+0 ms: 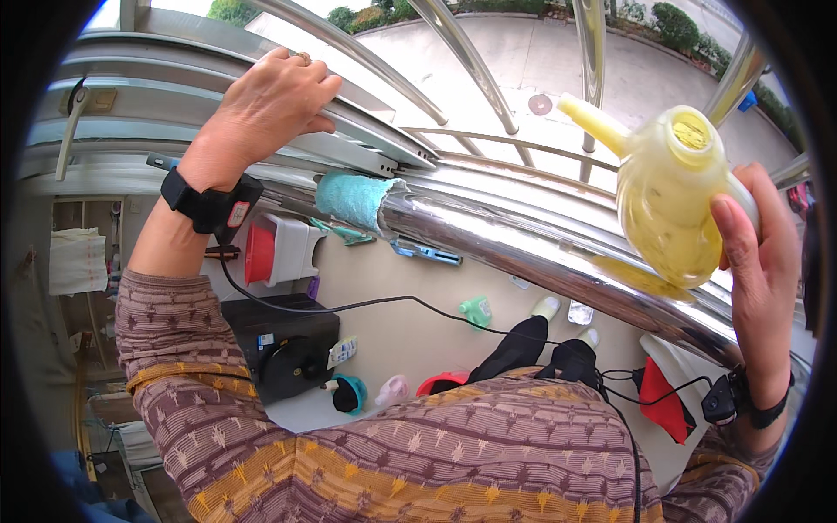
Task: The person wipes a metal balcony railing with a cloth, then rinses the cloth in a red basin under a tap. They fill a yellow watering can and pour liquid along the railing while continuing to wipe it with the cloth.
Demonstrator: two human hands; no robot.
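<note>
At the right, my right hand holds a translucent yellow plastic watering can by its handle, spout pointing up and left, its round top opening uncovered. The can is over the window ledge, beside the metal bars. My left hand rests on the aluminium window frame at the upper left, fingers curled on or over its edge; their exact hold is hidden. Below it, a turquoise cloth is wrapped around a shiny metal rail that runs across in front of me.
Shiny guard bars stand outside the window, above a paved ground. On the floor are a green bottle, a white stool, a black case and a teal bucket. A black cable runs between my wrists.
</note>
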